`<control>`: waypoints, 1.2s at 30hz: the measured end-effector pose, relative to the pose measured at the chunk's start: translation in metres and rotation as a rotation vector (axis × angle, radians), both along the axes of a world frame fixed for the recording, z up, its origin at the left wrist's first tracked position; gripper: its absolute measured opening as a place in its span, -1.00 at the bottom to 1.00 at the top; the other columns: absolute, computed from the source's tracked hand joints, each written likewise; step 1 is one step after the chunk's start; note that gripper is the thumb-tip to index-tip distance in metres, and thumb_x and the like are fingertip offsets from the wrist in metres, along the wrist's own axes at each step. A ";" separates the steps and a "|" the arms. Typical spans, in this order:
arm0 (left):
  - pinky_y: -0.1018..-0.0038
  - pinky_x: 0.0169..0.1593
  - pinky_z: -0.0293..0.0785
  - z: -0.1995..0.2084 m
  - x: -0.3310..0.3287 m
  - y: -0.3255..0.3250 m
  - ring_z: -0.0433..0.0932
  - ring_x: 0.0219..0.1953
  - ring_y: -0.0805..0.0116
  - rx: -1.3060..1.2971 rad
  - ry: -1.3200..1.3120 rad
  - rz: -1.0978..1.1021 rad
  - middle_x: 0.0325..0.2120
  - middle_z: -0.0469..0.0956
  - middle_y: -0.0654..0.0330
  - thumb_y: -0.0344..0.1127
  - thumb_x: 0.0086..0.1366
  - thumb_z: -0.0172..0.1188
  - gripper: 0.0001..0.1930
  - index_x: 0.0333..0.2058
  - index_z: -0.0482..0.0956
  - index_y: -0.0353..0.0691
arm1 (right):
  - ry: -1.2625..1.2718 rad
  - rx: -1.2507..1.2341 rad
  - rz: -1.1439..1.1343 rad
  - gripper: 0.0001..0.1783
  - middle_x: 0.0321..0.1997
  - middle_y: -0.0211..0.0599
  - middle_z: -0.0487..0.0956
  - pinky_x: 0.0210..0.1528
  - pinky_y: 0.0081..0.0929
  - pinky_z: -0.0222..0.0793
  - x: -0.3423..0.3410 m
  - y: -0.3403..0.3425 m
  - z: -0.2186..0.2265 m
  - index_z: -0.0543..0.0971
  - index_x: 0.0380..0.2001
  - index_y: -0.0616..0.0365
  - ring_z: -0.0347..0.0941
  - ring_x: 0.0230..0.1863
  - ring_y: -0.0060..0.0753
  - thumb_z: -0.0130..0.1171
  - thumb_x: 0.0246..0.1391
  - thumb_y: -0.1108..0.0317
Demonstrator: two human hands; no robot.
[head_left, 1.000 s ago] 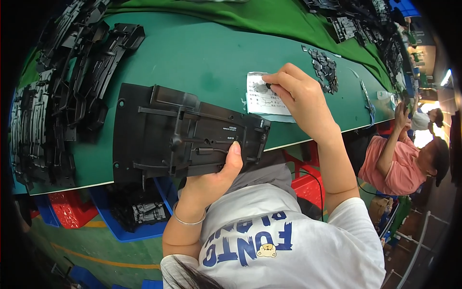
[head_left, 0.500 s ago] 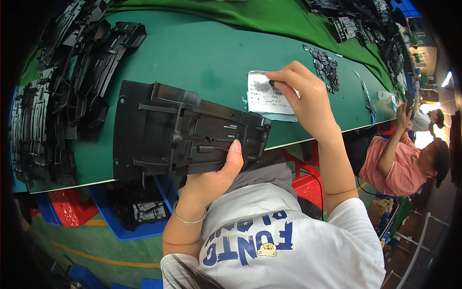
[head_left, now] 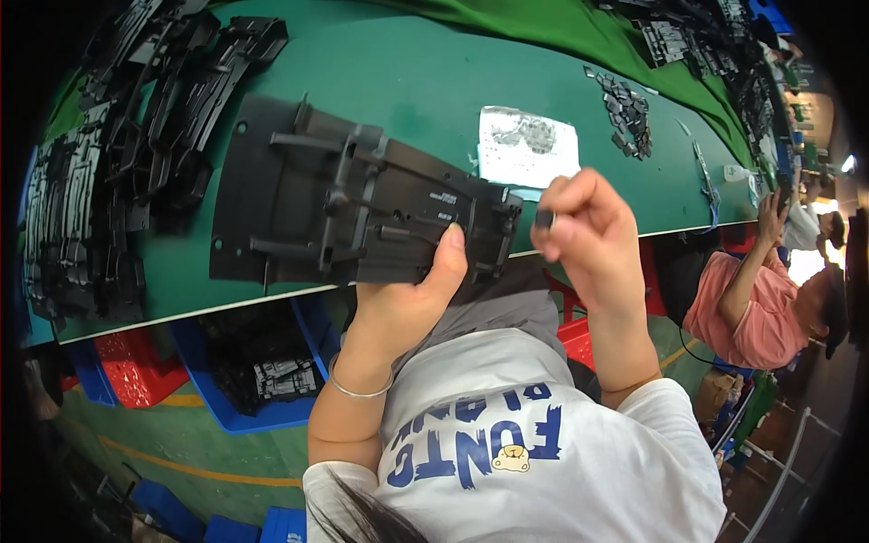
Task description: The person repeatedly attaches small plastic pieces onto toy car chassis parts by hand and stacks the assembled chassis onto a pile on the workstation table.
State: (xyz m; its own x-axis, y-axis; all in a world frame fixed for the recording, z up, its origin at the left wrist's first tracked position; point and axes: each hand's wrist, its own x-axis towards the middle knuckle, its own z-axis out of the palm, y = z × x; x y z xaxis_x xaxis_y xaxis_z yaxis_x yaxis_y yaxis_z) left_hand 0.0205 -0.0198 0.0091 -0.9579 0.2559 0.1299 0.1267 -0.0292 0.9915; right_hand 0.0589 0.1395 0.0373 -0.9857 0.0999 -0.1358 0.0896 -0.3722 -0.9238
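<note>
My left hand grips a large black molded plastic part along its near edge, thumb on top and the other fingers hidden beneath. The part is tilted above the table's front edge, its ribs and screw holes facing up. Just off its narrow right end, my right hand is closed, pinching a small dark pad between thumb and fingers. Beyond that hand a white printed sheet with a dark grey patch lies on the green table.
Several black plastic parts are stacked on the left. Small dark pieces lie scattered at the right, near a green cloth. Below the table stand a blue bin with parts and a red bin. A co-worker in pink sits at right.
My right hand has come away from the sheet toward me, with the small dark pad now showing in its pinch. The plastic part in my left hand has shifted slightly and tilted.
</note>
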 end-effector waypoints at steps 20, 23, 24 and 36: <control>0.57 -0.52 0.26 0.000 0.000 0.000 0.32 -0.61 0.49 0.034 0.000 -0.041 -0.66 0.39 0.26 -0.38 0.04 -0.01 -0.87 -0.53 0.40 -0.34 | 0.190 0.763 -0.071 -0.83 -0.52 -0.25 0.40 -0.53 -0.69 0.27 0.029 -0.044 -0.012 0.39 -0.55 0.30 0.36 -0.55 -0.50 0.11 -0.35 0.64; 0.58 -0.52 0.25 -0.001 0.000 0.001 0.32 -0.61 0.50 0.045 -0.003 -0.039 -0.66 0.39 0.26 -0.38 0.04 -0.01 -0.87 -0.54 0.40 -0.34 | 0.200 0.771 -0.077 -0.83 -0.52 -0.25 0.40 -0.54 -0.69 0.28 0.028 -0.044 -0.012 0.39 -0.55 0.31 0.36 -0.57 -0.50 0.10 -0.35 0.64; 0.58 -0.52 0.25 -0.001 0.000 0.001 0.32 -0.61 0.50 0.057 -0.005 -0.034 -0.66 0.39 0.26 -0.38 0.04 -0.01 -0.87 -0.53 0.40 -0.34 | 0.198 0.771 -0.075 -0.83 -0.52 -0.25 0.40 -0.54 -0.69 0.28 0.028 -0.044 -0.012 0.39 -0.55 0.31 0.36 -0.57 -0.50 0.10 -0.35 0.64; 0.58 -0.55 0.25 -0.002 0.001 0.000 0.31 -0.64 0.52 0.050 -0.009 -0.066 -0.69 0.38 0.27 -0.39 0.04 -0.01 -0.87 -0.55 0.39 -0.34 | 0.139 0.828 0.014 -0.81 -0.48 -0.25 0.40 -0.46 -0.74 0.25 0.026 -0.044 -0.002 0.38 -0.53 0.32 0.31 -0.49 -0.58 0.07 -0.34 0.69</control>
State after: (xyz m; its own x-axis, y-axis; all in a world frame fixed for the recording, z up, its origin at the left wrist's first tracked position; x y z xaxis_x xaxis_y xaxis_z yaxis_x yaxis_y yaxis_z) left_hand 0.0212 -0.0198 0.0069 -0.9405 0.3115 0.1356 0.1138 -0.0872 0.9897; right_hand 0.0853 0.0958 0.0350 -0.9899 0.1012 0.0990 -0.0461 0.4310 -0.9012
